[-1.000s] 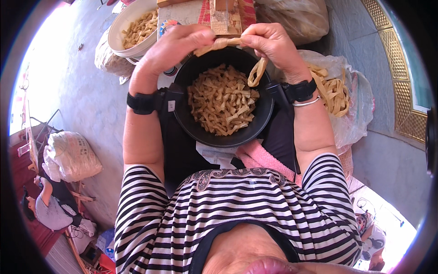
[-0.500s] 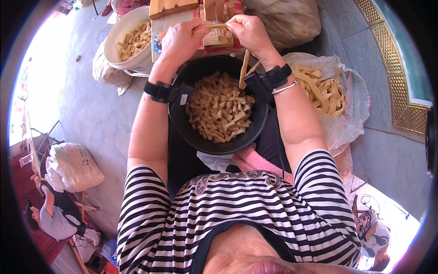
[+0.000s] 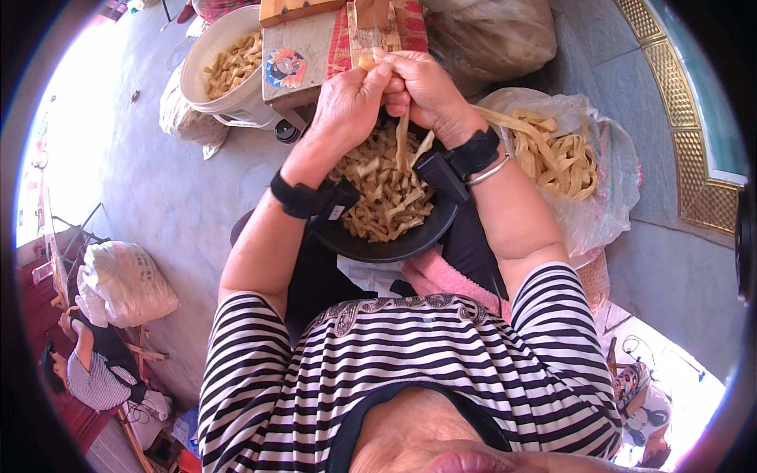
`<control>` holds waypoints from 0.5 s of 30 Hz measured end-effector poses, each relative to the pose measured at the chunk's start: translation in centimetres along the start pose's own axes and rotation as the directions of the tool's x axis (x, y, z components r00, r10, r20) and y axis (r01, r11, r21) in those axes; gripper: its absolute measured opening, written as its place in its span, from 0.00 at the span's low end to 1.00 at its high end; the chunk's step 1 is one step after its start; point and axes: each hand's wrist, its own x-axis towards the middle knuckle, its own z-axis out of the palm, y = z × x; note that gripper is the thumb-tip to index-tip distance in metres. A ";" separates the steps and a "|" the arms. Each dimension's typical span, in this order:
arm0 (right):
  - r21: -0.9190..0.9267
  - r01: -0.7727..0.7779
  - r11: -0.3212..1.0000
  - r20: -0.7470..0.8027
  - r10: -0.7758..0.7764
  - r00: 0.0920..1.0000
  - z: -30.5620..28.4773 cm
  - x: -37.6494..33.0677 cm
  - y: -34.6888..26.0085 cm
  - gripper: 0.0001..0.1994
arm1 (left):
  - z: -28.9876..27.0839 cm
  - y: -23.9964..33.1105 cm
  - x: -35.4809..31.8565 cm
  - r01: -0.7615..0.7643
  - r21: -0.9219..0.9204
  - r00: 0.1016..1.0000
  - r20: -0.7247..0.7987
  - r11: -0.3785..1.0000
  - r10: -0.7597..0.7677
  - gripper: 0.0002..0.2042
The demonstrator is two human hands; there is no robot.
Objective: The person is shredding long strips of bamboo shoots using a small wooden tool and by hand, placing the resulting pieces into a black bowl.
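My left hand (image 3: 349,110) and my right hand (image 3: 426,91) meet above the far rim of a black bowl (image 3: 386,251). Both are closed, pinching a beige flat strip (image 3: 367,61) that looks like tofu skin; its end pokes up between the thumbs. Part of it is hidden by my fingers. Below the right hand hangs a length of strip (image 3: 403,142) into the bowl. Many short knotted pieces (image 3: 378,201) of the same stuff fill the bowl, which sits at my lap. Long loose strips (image 3: 560,158) lie in a clear plastic bag (image 3: 611,189) at my right.
Beyond the bowl stands a small bench (image 3: 307,47) with a wooden block (image 3: 371,39) and red cloth. A white bucket (image 3: 193,75) of knotted pieces is at far left. Stuffed sacks (image 3: 493,39) sit far right and left. A pink towel (image 3: 438,284) lies on my lap.
Both hands have come nearer to me and closed in on each other. The strip, earlier stretched between them over the wooden block, is now bunched in my fingers.
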 end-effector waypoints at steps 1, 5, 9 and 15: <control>0.039 -0.037 0.999 0.022 0.036 0.999 -0.3 0.1 0.3 0.12 | 0.7 0.2 0.0 0.004 -0.284 0.999 -0.036 0.959 -0.015 0.15; 0.048 -0.010 0.999 0.041 0.008 0.999 0.0 -0.6 0.2 0.13 | 1.2 2.7 -0.8 0.084 -0.635 0.993 -0.014 0.768 -0.120 0.13; 0.047 0.060 0.997 0.031 -0.062 0.998 0.5 -0.5 1.2 0.14 | 1.7 2.6 -0.9 0.116 -0.641 0.983 -0.036 0.759 -0.181 0.14; -0.055 -0.057 0.997 0.170 0.065 0.983 2.6 -1.5 1.7 0.14 | -1.7 4.0 -0.3 -0.154 -0.882 0.958 -0.243 0.444 -0.150 0.12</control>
